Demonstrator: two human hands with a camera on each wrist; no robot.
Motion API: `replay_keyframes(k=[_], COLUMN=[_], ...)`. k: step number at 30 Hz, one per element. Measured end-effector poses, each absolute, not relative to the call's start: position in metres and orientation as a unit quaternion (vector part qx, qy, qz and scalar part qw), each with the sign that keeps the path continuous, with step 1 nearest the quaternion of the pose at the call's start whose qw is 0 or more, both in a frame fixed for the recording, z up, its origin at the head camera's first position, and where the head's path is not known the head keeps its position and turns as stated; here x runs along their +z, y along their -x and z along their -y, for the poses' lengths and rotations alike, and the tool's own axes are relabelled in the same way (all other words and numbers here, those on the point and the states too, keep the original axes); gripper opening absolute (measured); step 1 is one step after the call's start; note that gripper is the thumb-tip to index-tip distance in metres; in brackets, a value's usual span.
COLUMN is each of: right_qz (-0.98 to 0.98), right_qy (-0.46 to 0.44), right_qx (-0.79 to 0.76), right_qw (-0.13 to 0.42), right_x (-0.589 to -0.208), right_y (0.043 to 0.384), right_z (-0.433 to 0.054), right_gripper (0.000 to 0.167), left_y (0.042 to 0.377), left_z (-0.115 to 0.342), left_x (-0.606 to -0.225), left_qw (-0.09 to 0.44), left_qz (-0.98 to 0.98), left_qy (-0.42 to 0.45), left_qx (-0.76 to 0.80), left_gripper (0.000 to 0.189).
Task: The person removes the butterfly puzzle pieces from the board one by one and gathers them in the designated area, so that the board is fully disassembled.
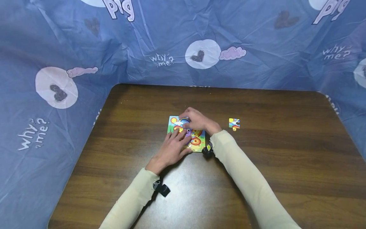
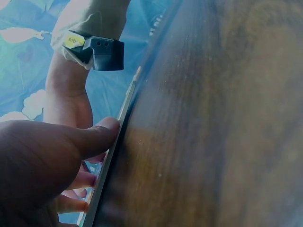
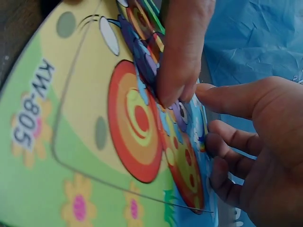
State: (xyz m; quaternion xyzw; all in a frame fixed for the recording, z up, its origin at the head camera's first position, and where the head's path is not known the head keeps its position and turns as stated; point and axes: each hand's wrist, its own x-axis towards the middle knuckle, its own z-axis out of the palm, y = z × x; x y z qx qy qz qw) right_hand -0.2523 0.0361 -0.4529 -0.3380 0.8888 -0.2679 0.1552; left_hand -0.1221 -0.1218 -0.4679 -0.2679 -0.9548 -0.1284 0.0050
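Note:
A colourful jigsaw puzzle board point(image 1: 202, 147) lies on the wooden table, printed with a sun, flowers and a butterfly-like figure. My left hand point(image 1: 171, 149) rests on its lower left part with spread fingers. The left thumb point(image 2: 97, 137) lies along the near edge in the left wrist view. Over the upper part of the board, my right hand point(image 1: 197, 121) bends its fingers and thumb about a blue-and-rainbow puzzle piece point(image 1: 184, 120), largely covered by the hand. The right fingertips point(image 3: 218, 144) are right at the picture's surface in the right wrist view, close to a left finger.
One loose puzzle piece point(image 1: 234, 123) lies on the table point(image 1: 286, 143) to the right of the board. A blue printed cloth point(image 1: 160, 38) hangs behind and beside the table. Black wrist cameras point(image 1: 207, 152) are strapped at both sleeves.

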Motion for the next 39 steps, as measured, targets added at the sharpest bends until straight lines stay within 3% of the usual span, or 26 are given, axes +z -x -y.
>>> replay_keyframes(k=[23, 39], right_qz=[-0.908, -0.936], right_qy=[0.287, 0.244], right_qx=[-0.262, -0.229], right_qw=[0.158, 0.111], right_x=[-0.457, -0.459], right_y=[0.248, 0.243], right_z=[-0.03, -0.015], right_gripper=[0.023, 0.019], left_y=[0.12, 0.121], left_z=[0.122, 0.123], left_x=[-0.473, -0.473], left_qw=[0.007, 0.013], left_qz=[0.953, 0.951], left_qy=[0.268, 0.27], left_qx=[-0.142, -0.151], left_gripper=[0.053, 0.052])
